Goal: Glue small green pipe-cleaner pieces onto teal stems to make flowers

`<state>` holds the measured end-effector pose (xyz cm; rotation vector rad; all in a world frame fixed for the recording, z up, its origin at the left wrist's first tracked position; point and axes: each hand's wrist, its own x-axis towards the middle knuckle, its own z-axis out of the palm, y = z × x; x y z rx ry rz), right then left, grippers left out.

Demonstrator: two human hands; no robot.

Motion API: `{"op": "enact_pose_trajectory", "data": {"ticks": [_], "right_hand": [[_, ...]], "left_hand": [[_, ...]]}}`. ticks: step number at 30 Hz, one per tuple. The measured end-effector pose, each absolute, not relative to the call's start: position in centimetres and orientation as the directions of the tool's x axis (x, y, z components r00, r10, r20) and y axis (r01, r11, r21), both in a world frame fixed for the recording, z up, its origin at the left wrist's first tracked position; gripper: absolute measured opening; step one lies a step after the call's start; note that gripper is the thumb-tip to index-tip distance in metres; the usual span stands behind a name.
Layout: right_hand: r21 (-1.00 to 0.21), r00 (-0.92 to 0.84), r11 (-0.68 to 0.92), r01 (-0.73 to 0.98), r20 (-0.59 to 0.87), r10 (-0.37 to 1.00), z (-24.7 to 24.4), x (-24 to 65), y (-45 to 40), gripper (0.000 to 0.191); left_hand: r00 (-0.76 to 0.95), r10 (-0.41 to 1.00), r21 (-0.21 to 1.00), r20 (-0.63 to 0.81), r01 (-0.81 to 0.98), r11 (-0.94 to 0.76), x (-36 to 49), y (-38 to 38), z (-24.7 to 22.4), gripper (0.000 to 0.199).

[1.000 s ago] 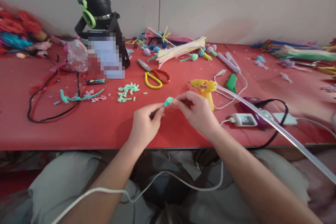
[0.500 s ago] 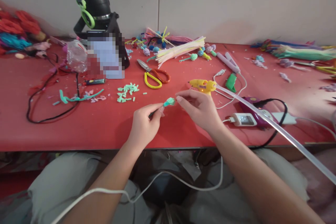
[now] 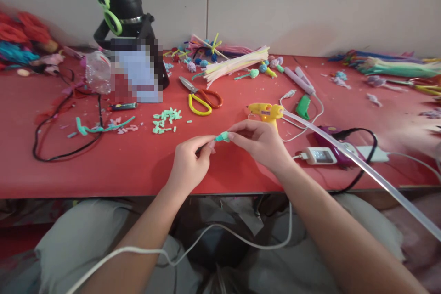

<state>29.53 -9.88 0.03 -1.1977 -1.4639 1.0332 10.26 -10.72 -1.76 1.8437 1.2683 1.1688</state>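
Note:
Between my hands is a small mint-green fuzzy piece [image 3: 223, 137], like a pipe cleaner flower bud, with a darker teal base. My left hand [image 3: 193, 161] is closed around its base, and a dark thin stem or stick shows at the fingers. From the other side, the thumb and fingertips of my right hand [image 3: 260, 142] pinch the piece's tip. Just behind my right hand rests a yellow hot glue gun [image 3: 265, 111] with a long clear glue stick [image 3: 361, 165] in its back. Short cut mint-green bits [image 3: 166, 120] lie in a pile left of my hands.
Scissors [image 3: 200, 96] with yellow and red handles lie behind my hands. Further back are pale pipe cleaners [image 3: 237, 66]. At right are a lilac clamp tool [image 3: 299, 80], a purple device [image 3: 332, 147] and cables. A black bottle [image 3: 120, 4] stands back left, near a pixelated screen [image 3: 138, 73].
My right fingertips have closed on the green piece's tip, where a moment ago they were beside it. My left hand has stayed nearly in place.

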Motion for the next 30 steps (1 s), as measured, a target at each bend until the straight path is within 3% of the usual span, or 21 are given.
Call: {"op": "enact_pose_trajectory", "data": {"ticks": [21,30], "right_hand": [[-0.976,-0.004,0.112,0.189,0.113,0.994,-0.5,29.0,-10.0,0.016],[-0.814,0.108,0.232,0.532,0.337,0.935,-0.9,31.9,-12.9,0.018]], "left_hand": [[0.189,0.933,0.838,0.306,0.411,-0.358,10.4,-10.9,-1.6,0.018],[0.176,0.932,0.765,0.318,0.533,-0.362,8.6,-9.3,-0.9,0.021]]}}
